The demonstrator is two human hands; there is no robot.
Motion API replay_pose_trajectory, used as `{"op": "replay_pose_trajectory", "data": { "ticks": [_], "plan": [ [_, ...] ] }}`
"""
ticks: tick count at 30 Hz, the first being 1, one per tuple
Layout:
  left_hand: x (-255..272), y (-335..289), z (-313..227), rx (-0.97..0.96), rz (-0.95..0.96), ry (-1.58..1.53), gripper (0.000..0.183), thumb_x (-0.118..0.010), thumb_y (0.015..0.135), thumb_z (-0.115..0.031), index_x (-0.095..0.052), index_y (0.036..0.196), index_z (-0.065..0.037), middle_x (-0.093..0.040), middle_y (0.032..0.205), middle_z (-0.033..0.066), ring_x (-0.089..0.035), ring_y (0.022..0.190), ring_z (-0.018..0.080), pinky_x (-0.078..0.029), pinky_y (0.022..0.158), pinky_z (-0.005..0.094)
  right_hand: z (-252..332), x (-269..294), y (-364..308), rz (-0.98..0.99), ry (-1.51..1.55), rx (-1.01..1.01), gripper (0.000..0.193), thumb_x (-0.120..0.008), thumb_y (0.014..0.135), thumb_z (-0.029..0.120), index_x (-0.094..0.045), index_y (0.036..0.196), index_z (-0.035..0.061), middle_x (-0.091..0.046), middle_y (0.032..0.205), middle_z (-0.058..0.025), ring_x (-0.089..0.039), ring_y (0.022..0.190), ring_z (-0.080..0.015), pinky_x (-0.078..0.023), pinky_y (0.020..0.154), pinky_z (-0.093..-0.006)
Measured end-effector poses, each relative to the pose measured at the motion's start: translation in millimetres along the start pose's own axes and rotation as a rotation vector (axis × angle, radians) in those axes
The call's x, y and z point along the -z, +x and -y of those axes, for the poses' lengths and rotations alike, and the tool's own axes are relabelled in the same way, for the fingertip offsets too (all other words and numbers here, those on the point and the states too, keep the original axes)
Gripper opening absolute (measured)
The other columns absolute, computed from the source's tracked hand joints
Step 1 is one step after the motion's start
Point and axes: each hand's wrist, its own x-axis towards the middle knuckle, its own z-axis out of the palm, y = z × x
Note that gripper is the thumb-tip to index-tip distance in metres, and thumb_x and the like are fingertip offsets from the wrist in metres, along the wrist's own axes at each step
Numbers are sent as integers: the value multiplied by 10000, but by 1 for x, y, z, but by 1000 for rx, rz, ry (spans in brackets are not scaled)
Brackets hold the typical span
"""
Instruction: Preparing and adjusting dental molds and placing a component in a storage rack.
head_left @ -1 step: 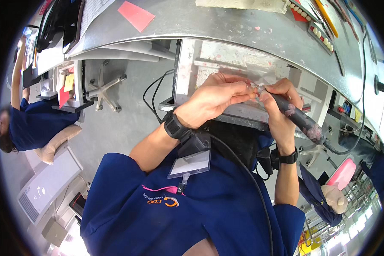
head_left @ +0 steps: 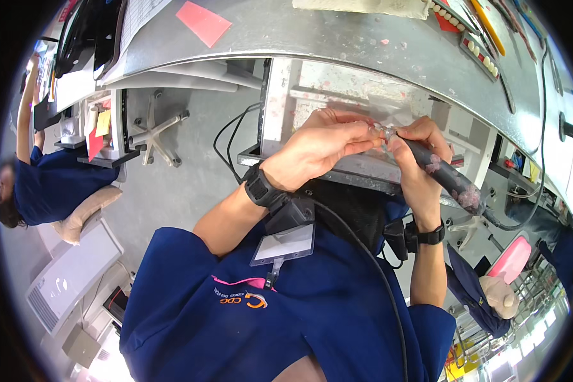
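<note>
right hand (head_left: 417, 177) grips black handpiece (head_left: 451, 178); left hand (head_left: 325, 145) pinches small piece (head_left: 376, 128) (half-hidden) at its ten-o'clock tip (head_left: 390, 133) — underway, remainder unclear.

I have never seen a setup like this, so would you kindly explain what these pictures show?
There is no machine arm here: these are a person's own bare hands, seen by a fisheye camera worn on the head and looking down, so straight edges bend. The right hand has its grip around a dark handpiece with a cable. The left hand has its grip on a small shiny piece near the handpiece's tip, too small to identify. Both are over an open drawer. On the metal bench lie a pinkish-red sheet, strips of artificial teeth and a slim yellow tool.
</note>
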Motion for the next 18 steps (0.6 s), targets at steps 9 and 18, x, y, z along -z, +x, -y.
{"op": "replay_pose_trajectory", "data": {
  "ticks": [9,18],
  "plan": [
    [-1,1,1,23,-30,12,247,-522,918,13,-511,1135,131,-605,1084,202,-636,999,265,-531,917,323,2,0,0,10,-15,-25,88,-644,810,12,-562,836,-5,-529,787,-10,-500,713,-59,-419,660,-214],
    [-1,1,1,35,-31,-6,212,-523,911,19,-536,1100,114,-625,1071,205,-641,978,251,-533,900,308,-3,-3,-1,-38,78,-16,103,-658,815,31,-563,838,-1,-542,791,-12,-522,721,-67,-432,675,-218]
  ]
}}
